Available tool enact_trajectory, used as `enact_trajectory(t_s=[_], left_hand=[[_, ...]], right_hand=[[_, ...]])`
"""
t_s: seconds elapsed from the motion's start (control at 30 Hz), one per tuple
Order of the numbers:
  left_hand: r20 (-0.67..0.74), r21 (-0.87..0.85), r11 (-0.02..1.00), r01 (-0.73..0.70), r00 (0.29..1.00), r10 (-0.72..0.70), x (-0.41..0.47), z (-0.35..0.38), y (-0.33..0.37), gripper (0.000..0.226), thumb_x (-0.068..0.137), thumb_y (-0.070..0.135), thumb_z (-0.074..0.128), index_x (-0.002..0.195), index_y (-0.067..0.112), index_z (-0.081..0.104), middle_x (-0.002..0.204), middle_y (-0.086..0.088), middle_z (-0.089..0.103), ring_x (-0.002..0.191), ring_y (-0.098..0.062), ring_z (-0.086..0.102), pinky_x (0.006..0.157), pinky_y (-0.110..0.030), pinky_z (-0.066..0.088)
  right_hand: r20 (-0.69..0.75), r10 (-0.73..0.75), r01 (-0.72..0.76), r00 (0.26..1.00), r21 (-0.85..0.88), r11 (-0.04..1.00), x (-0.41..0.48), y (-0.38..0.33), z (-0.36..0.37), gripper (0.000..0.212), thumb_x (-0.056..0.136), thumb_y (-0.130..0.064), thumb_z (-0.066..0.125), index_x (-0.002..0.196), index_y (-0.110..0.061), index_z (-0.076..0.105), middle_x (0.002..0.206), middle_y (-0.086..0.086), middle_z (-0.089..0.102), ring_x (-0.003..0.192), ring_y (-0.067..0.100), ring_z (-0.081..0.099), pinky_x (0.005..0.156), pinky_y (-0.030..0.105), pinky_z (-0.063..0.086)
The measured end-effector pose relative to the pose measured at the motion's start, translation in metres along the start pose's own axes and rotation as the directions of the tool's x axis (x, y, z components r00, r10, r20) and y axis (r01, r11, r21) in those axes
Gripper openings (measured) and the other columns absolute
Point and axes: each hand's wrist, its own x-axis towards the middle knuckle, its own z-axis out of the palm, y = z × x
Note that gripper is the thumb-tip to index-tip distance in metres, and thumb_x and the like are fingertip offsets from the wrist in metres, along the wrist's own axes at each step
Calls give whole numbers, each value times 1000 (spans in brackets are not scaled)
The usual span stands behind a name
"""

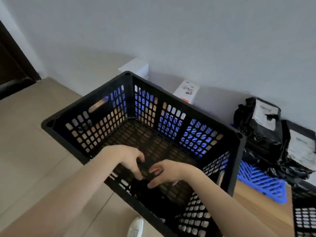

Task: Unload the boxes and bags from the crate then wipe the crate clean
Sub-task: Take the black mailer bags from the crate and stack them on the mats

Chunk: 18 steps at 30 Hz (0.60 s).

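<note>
The black perforated crate stands on the floor with nothing on its bottom. Both my hands reach inside it near the front wall. My left hand and my right hand pinch a dark cloth between them; a fold of it hangs below at the front wall. Outside the crate, a white box and another white box lean against the wall. Black bags with white labels lie piled to the right.
A blue plastic grid lies under the bags on the right. Part of another black crate shows at the bottom right. A white shoe is by the crate's front edge. Beige floor tiles stretch to the left; a dark door frame is far left.
</note>
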Motion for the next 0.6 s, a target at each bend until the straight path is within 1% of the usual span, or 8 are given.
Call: enact_trajectory(t_s=[0.1, 0.17, 0.23, 0.3, 0.4, 0.47, 0.53, 0.6], left_hand=[[77, 32, 999, 2, 997, -4, 11, -6, -4, 82, 69, 53, 79, 141, 38, 42, 139, 4, 45, 106, -16, 45, 67, -25, 44], [73, 32, 999, -15, 997, 13, 16, -9, -7, 82, 69, 54, 78, 141, 38, 41, 137, 6, 46, 104, -15, 45, 71, -27, 43], [49, 1, 999, -38, 998, 38, 21, -13, -10, 82, 69, 56, 75, 141, 39, 40, 136, 8, 48, 107, -14, 47, 79, -30, 45], [-2, -51, 996, -67, 998, 66, 23, -16, -11, 76, 73, 59, 70, 140, 38, 42, 136, 7, 50, 110, -15, 50, 91, -33, 46], [-157, -116, 988, -103, 984, 84, 27, -20, -14, 61, 84, 63, 58, 138, 37, 47, 138, 1, 52, 118, -18, 53, 102, -37, 44], [-268, -180, 974, -135, 960, 84, 29, -23, -14, 54, 90, 62, 51, 135, 34, 50, 136, 0, 55, 118, -17, 54, 98, -33, 44], [-381, -229, 958, -174, 922, 77, 29, -25, -13, 52, 94, 61, 44, 134, 31, 53, 133, -1, 58, 117, -16, 55, 90, -28, 42], [-517, -281, 930, -235, 854, 59, 26, -28, -10, 54, 96, 62, 36, 134, 28, 53, 131, -2, 59, 118, -17, 55, 89, -26, 39]], right_hand=[[219, 66, -69, 974, 8, 998, 11, -2, 7, 79, 68, -41, 83, 137, -33, 46, 131, -5, 55, 116, 14, 55, 80, 40, 58], [251, 52, -45, 967, -33, 998, 15, -6, 10, 75, 70, -37, 83, 136, -33, 47, 131, -4, 55, 114, 16, 56, 78, 41, 59], [222, 22, -3, 975, -84, 996, 17, -10, 8, 60, 74, -35, 80, 128, -30, 55, 126, -3, 58, 110, 18, 58, 78, 43, 59], [200, 23, -12, 980, -57, 998, 18, -14, 5, 48, 80, -29, 75, 124, -23, 59, 118, 1, 61, 103, 19, 61, 82, 44, 58], [103, 29, -33, 994, 38, 999, 16, -16, -5, 34, 88, -16, 63, 122, -16, 59, 104, 2, 59, 90, 18, 60, 83, 48, 57], [-22, 24, -21, 999, 131, 991, 10, -17, -17, 30, 90, -10, 55, 120, -12, 58, 97, 1, 56, 80, 17, 58, 76, 46, 57], [-165, 14, 25, 986, 232, 972, 2, -18, -30, 28, 92, -8, 50, 118, -14, 58, 91, 2, 57, 69, 13, 57, 68, 39, 57], [-310, 11, 96, 951, 330, 939, -6, -17, -42, 24, 95, -10, 48, 115, -20, 58, 95, 1, 62, 72, 11, 61, 68, 36, 57]])
